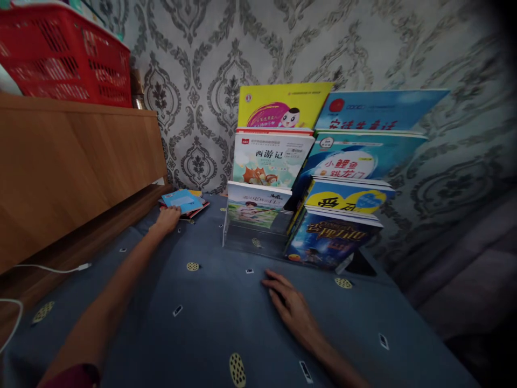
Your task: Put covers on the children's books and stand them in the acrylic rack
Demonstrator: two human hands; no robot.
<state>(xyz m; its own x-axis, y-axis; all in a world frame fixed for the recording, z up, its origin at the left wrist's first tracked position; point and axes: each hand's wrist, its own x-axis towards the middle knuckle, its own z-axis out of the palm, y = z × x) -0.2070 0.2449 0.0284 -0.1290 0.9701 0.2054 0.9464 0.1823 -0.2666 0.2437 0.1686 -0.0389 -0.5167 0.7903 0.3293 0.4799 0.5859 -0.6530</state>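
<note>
Far out on the left, my left hand [168, 218] has its fingers closed on the near edge of a light blue book [184, 200], the top one of a small messy pile. Parts of red and yellow books show beneath it. My right hand [291, 308] lies over the grey-blue cloth [210, 323], fingers stretched out and holding nothing. Just beyond it stands a clear stepped book rack [250, 237]. Its left column carries a small landscape-cover book [258, 207], a white book [270, 161] and a yellow book [283, 102]. On the right, several blue-toned books [333, 237] rise in tiers.
A wooden cabinet [81, 172] borders the left side, with a red plastic basket [68, 54] on top. White cables [52, 268] lie by its base. Patterned wallpaper [202, 108] covers the wall behind. A dark flat piece [362, 264] sticks out at the rack's right.
</note>
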